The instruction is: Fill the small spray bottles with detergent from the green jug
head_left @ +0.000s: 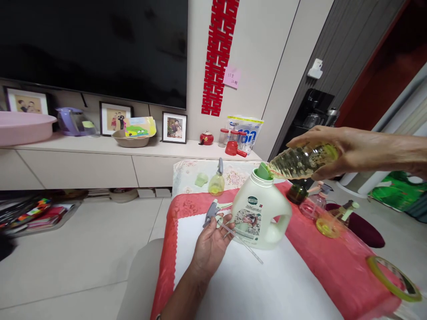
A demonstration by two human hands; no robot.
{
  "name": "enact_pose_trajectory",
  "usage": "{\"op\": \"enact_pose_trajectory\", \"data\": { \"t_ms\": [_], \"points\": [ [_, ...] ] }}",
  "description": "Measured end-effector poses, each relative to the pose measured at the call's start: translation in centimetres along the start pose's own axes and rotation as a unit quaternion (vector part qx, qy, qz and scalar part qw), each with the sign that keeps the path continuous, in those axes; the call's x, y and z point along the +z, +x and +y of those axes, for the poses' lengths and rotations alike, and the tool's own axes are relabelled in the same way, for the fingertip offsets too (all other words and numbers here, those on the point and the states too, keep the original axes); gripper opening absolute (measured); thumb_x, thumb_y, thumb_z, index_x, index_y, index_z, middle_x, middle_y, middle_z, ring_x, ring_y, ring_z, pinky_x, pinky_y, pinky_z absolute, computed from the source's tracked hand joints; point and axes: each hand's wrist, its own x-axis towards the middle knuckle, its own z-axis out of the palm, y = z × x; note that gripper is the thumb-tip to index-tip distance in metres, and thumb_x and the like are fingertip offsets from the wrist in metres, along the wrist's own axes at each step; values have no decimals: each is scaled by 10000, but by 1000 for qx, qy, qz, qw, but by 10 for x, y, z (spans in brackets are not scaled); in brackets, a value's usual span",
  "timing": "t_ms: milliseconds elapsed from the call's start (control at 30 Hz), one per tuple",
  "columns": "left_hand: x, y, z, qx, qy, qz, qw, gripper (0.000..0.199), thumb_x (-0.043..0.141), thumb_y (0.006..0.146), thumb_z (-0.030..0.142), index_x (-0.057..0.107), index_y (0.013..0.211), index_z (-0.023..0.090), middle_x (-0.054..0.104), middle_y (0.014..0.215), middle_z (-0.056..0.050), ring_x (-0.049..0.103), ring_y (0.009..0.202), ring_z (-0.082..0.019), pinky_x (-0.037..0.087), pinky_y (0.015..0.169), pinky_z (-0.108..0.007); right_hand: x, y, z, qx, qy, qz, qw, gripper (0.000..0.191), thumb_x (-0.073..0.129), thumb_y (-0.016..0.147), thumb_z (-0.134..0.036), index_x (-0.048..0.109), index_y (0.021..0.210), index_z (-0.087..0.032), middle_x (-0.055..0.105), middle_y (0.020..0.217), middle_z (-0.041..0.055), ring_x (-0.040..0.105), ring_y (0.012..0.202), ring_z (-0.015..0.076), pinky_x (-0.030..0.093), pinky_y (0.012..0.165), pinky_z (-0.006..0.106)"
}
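My right hand is wrapped round a ribbed clear bottle with some yellowish liquid in it. The bottle is tilted almost level, its mouth at the green spout of a large pale-green detergent jug. The jug stands upright on a white mat. Held in the fingers of my left hand, palm up, is a grey spray-bottle trigger head. Its thin clear dip tube points down to the right, in front of the jug.
A spray bottle with yellow liquid and a small pale-green object stand behind the jug. On the red cloth at right are other spray bottles and a tape roll. A cabinet lines the wall.
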Motion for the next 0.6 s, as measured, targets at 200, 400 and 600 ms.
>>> {"op": "enact_pose_trajectory", "data": {
  "t_ms": [200, 400, 600],
  "points": [
    [-1, 0, -1, -1, 4, -1, 1000, 144, 571, 952, 276, 660, 915, 170, 742, 988, -89, 716, 796, -177, 570, 780, -331, -9, 11, -6, -37, 48, -57, 997, 797, 790, 631, -525, 598, 1355, -254, 558, 1200, 40, 595, 977, 193, 545, 807, 250],
    [-1, 0, 0, 1, 5, -3, 1000, 136, 581, 947, 272, 670, 917, 173, 746, 993, -89, 718, 807, -180, 575, 776, -329, -14, 17, -14, -96, -6, -46, 994, 693, 818, 643, -332, 621, 1307, -319, 544, 1175, -29, 596, 908, 108, 497, 683, 98],
    [1, -1, 1, 3, -4, 8, 1000, 245, 486, 992, 263, 676, 883, 155, 747, 974, -92, 718, 792, -180, 580, 751, -316, -18, 18, -30, -89, -97, -65, 989, 725, 796, 643, -241, 609, 1341, -302, 512, 1235, -9, 592, 841, 80, 520, 705, 112]
  ]
}}
